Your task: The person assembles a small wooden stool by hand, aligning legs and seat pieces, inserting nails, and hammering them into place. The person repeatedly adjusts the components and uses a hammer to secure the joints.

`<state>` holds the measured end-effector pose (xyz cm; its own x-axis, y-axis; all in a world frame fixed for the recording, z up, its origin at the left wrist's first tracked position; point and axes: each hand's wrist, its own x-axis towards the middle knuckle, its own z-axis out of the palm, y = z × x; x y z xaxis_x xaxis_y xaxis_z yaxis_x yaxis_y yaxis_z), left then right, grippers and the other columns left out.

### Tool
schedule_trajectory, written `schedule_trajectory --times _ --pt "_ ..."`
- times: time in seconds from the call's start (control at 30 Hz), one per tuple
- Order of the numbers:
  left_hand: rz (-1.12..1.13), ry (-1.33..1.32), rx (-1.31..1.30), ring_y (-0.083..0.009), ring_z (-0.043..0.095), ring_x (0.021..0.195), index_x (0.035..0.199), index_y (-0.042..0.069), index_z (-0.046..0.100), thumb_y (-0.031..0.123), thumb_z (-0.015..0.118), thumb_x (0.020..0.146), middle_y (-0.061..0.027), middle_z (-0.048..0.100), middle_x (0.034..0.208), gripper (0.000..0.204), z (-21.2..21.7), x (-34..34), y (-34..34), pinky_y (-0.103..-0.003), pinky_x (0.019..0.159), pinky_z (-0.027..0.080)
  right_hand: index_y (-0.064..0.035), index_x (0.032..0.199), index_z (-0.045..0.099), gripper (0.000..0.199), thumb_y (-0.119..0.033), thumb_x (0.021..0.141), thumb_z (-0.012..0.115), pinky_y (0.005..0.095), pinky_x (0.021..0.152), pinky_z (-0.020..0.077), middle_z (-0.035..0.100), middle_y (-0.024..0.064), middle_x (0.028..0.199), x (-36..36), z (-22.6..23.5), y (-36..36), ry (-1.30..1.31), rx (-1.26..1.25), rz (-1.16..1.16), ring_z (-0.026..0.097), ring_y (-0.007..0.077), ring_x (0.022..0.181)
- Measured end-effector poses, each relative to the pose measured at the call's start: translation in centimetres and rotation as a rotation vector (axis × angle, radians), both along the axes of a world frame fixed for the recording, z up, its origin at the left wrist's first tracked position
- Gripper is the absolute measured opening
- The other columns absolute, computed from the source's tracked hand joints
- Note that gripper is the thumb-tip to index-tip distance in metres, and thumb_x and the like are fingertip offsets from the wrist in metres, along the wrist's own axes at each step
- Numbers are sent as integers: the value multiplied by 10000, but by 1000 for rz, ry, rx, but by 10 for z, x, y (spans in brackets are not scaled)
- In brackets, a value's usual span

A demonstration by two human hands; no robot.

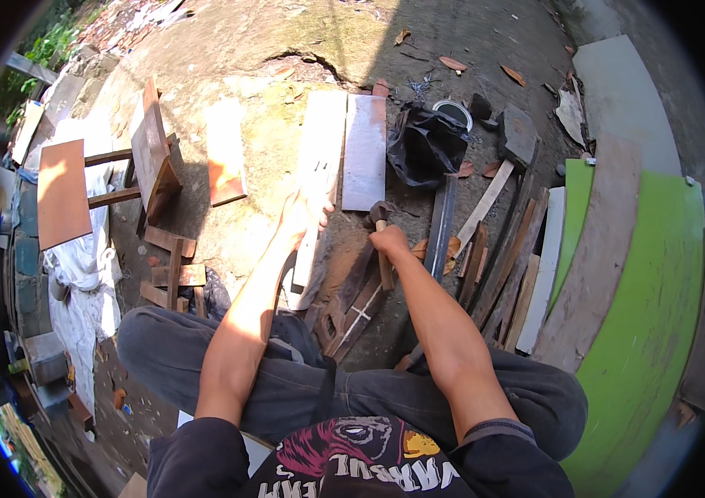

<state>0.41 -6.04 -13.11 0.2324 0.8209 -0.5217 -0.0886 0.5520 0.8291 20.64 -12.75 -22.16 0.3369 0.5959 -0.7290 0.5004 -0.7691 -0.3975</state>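
Outdoors, the left hand (296, 217) clamps its grip on a long pale plank (319, 178) lying on the ground. Just beside it, the right hand (389, 241) is closed around a hammer (381, 217), near dark wood strips (361, 303).

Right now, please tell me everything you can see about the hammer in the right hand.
The hammer has a dark, dull metal head on a pale wooden handle. The right hand closes in a full grip around the handle just below the head, so most of the upper shaft is hidden; the lower end shows beneath the fist. It stands nearly upright, head at the top, above wooden strips lying on the ground. Whether it touches them cannot be told. The left hand does not touch it.
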Motion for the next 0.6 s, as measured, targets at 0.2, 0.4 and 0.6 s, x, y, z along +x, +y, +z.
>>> schedule_trajectory --times 0.2,0.4,0.6 --pt "-34 -36 -10 -150 595 585 1194 -37 545 323 428 1033 -92 649 803 411 -5 8 -2 -270 503 514 33 1128 683 448 -269 800 637 436 938 498 663 243 1181 7 19 -7 -30 -6 11 632 386 1127" --pt "42 274 58 -203 638 667 1169 -55 583 393 429 1023 -125 685 852 496 -15 42 2 -341 609 532 13 911 667 568 -536 945 526 436 612 560 679 152 867 -1 49 8 531 94 -186 676 263 690" --pt "-111 175 14 -242 671 936 1187 -121 606 423 402 1032 -192 699 1095 601 -18 92 4 -349 788 521 -47 966 644 347 -388 916 680 284 539 436 586 17 743 22 71 8 758 292 104 576 116 631"
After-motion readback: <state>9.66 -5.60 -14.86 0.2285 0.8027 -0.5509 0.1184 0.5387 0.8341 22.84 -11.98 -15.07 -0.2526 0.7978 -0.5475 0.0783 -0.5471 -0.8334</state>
